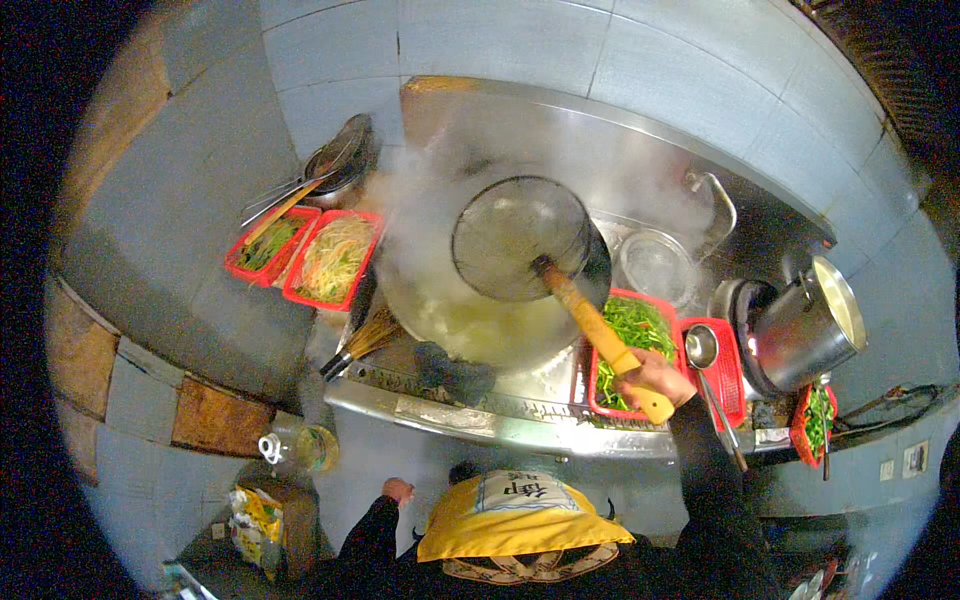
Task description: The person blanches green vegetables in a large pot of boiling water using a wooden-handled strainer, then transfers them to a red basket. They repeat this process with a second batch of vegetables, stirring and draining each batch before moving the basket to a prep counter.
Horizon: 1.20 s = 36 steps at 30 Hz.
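My right hand grips the wooden handle of a round wire-mesh strainer. The strainer's mesh is over a large wok of pale, steaming liquid. Through the steam I cannot tell whether the mesh touches the liquid. Below my right hand is a red plastic basket of chopped green vegetables. My left hand hangs near my yellow apron, away from the stove, with fingers curled and no object visible in it.
A bamboo wok brush lies left of the wok, with red baskets of shredded vegetables and greens beyond. At right are a ladle on a red basket, a steel pot and a faucet.
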Tool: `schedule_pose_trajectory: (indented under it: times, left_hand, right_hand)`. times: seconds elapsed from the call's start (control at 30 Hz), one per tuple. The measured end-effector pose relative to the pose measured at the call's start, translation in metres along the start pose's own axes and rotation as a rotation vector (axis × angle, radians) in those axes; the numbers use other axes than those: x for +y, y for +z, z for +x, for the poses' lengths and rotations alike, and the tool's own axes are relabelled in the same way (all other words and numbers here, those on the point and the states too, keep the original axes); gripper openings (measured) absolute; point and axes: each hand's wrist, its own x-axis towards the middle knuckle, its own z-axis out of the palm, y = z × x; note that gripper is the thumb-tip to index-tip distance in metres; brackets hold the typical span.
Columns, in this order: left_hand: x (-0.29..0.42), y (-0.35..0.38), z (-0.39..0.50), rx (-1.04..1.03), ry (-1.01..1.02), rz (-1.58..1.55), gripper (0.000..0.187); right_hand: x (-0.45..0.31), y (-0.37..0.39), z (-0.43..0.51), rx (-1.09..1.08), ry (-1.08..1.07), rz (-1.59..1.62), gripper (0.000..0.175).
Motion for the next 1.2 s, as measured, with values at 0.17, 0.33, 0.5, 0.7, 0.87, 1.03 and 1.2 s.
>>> schedule_pose_trajectory:
  times: [0.17, 0.33, 0.5, 0.7, 0.87, 1.03, 1.2]
  left_hand:
    - [0.044, -0.020, -0.009, 0.242, 0.332, 0.617, 0.020]
    - [0.052, -0.009, -0.019, 0.080, 0.239, 0.268, 0.028]
    - [0.031, 0.047, -0.026, -0.020, 0.190, 0.488, 0.030]
    - [-0.008, 0.050, -0.015, -0.239, -0.097, 0.177, 0.031]
    - [-0.009, 0.020, -0.009, -0.095, -0.268, -0.559, 0.032]
    - [-0.006, 0.014, -0.007, 0.044, 0.096, -0.375, 0.033]
    - [0.004, 0.003, 0.014, -0.008, 0.386, 0.116, 0.031]
  right_hand:
    - [-0.019, -0.064, 0.014, 0.257, -0.275, -0.544, 0.048]
    - [0.033, -0.049, 0.059, 0.025, -0.279, -0.797, 0.041]
    - [0.069, 0.061, 0.071, -0.095, 0.049, 0.033, 0.023]
    - [0.040, 0.079, 0.131, -0.208, 0.064, 0.532, 0.023]
    - [0.046, 0.062, 0.077, -0.151, -0.078, 0.109, 0.035]
    - [0.075, 0.078, 0.041, -0.053, -0.147, 0.014, 0.046]
    - [0.098, 0.102, 0.045, 0.004, -0.109, 0.044, 0.037]
